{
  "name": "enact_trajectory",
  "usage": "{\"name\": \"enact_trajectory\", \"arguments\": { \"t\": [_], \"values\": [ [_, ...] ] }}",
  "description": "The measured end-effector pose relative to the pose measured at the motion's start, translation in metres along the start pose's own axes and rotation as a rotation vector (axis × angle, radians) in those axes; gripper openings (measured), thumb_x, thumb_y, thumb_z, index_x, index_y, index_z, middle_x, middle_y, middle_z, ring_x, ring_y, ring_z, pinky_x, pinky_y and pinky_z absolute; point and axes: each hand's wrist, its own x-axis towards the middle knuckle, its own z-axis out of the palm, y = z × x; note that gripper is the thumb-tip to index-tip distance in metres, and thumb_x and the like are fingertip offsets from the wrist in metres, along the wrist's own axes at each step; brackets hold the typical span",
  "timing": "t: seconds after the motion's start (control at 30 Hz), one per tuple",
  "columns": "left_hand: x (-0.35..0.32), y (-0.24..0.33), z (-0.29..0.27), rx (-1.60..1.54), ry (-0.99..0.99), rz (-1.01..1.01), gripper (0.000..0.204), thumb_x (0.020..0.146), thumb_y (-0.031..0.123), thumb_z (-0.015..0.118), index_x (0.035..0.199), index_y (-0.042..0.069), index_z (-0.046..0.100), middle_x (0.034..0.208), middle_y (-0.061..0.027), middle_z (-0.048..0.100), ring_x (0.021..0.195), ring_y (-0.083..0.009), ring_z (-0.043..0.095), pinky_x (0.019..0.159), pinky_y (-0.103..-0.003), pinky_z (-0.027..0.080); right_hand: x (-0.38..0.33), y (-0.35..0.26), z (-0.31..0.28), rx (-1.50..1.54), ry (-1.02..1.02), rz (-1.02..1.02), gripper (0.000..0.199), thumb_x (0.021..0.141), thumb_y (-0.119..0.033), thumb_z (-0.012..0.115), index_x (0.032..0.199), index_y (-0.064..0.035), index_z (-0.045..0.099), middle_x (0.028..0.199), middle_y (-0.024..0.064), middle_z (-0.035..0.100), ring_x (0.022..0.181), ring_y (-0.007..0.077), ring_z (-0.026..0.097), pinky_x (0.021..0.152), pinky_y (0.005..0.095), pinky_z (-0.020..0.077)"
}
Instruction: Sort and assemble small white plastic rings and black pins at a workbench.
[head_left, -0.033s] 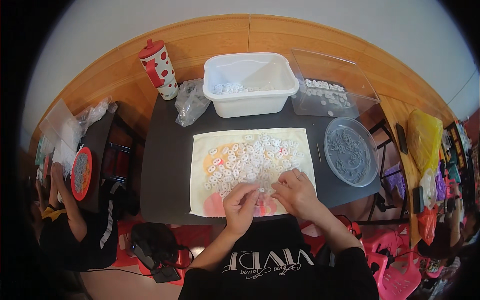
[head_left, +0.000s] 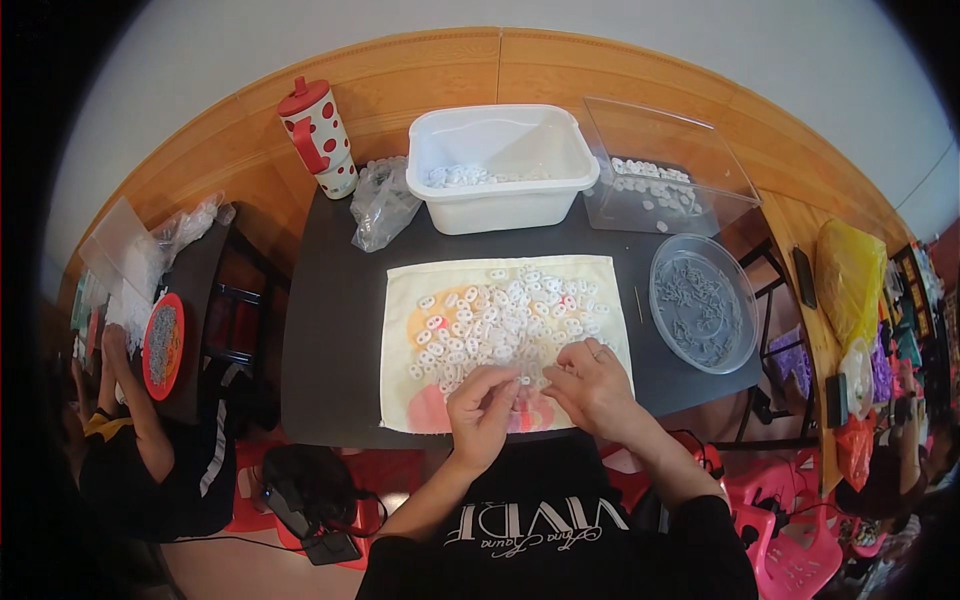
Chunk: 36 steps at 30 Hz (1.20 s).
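My left hand (head_left: 481,412) is closed at the near edge of a pale yellow cloth (head_left: 400,290), its thumb and forefinger pinching a small white plastic piece (head_left: 525,381). Close by on the right, my right hand (head_left: 592,388) is also closed, fingertips pressed together; whatever they grip is too small to make out. Just beyond both hands lies a loose pile of white oval pieces with two holes (head_left: 490,325). A few reddish spots show among them. To the right, a round clear dish (head_left: 745,345) holds many small dark grey parts.
At the back stand a red-lidded tumbler (head_left: 325,145), a clear plastic bag (head_left: 385,210), a white tub (head_left: 500,215) with white pieces inside, and a clear box (head_left: 610,205) with more. A thin stick (head_left: 640,305) lies beside the dish. Another person (head_left: 150,450) works at the left table.
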Motion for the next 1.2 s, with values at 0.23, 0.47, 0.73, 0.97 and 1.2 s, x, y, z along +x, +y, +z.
{"name": "enact_trajectory", "arguments": {
  "t": [0.23, 0.47, 0.73, 0.97, 1.2],
  "values": [
    [0.0, -0.004, 0.002, -0.024, -0.014, -0.032, 0.015, 0.093, -0.009, 0.061, 0.106, -0.003, 0.066, 0.096, -0.0058, 0.064, 0.078, -0.01, 0.062, 0.069, -0.022, 0.049, -0.003, 0.008, 0.013, 0.042, 0.016, -0.078, 0.02, 0.072, -0.01, 0.074, 0.089, -0.0046, 0.065, 0.095, 0.0104, 0.056, 0.087, 0.0297, 0.056, 0.075, 0.0373, 0.0464],
    [-0.001, -0.005, 0.0, 0.042, -0.011, -0.015, 0.013, 0.093, -0.007, 0.062, 0.104, -0.003, 0.066, 0.095, -0.0038, 0.063, 0.079, -0.0085, 0.06, 0.07, -0.022, 0.048, -0.004, 0.004, -0.005, -0.025, -0.167, -0.217, 0.024, 0.068, -0.01, 0.065, 0.091, -0.0059, 0.064, 0.09, 0.0068, 0.055, 0.087, 0.027, 0.056, 0.075, 0.0376, 0.0468],
    [0.0, -0.006, 0.0, 0.071, -0.023, 0.002, 0.012, 0.093, -0.007, 0.062, 0.104, -0.002, 0.066, 0.095, -0.0028, 0.062, 0.079, -0.0072, 0.057, 0.07, -0.021, 0.047, 0.006, 0.003, -0.01, 0.006, -0.195, -0.166, 0.028, 0.067, -0.005, 0.067, 0.094, -0.0051, 0.065, 0.084, 0.0083, 0.056, 0.082, 0.0283, 0.057, 0.072, 0.0375, 0.0472],
    [-0.001, -0.003, 0.001, -0.019, -0.029, -0.045, 0.027, 0.091, -0.009, 0.063, 0.117, -0.003, 0.066, 0.095, -0.0028, 0.061, 0.082, -0.0083, 0.057, 0.072, -0.022, 0.046, -0.016, 0.022, -0.001, 0.178, 0.089, 0.092, 0.02, 0.075, 0.004, 0.068, 0.094, -0.0028, 0.069, 0.092, 0.0137, 0.065, 0.08, 0.0334, 0.061, 0.067, 0.0419, 0.0503],
    [0.002, 0.003, 0.002, 0.057, -0.07, 0.012, 0.032, 0.089, -0.011, 0.061, 0.12, -0.002, 0.066, 0.091, -0.0023, 0.058, 0.079, -0.0074, 0.054, 0.071, -0.021, 0.044, -0.019, -0.002, 0.008, 0.007, 0.111, 0.083, 0.016, 0.075, -0.005, 0.069, 0.091, -0.0052, 0.066, 0.08, 0.0104, 0.055, 0.074, 0.0307, 0.056, 0.065, 0.0394, 0.0472]
  ]
}}
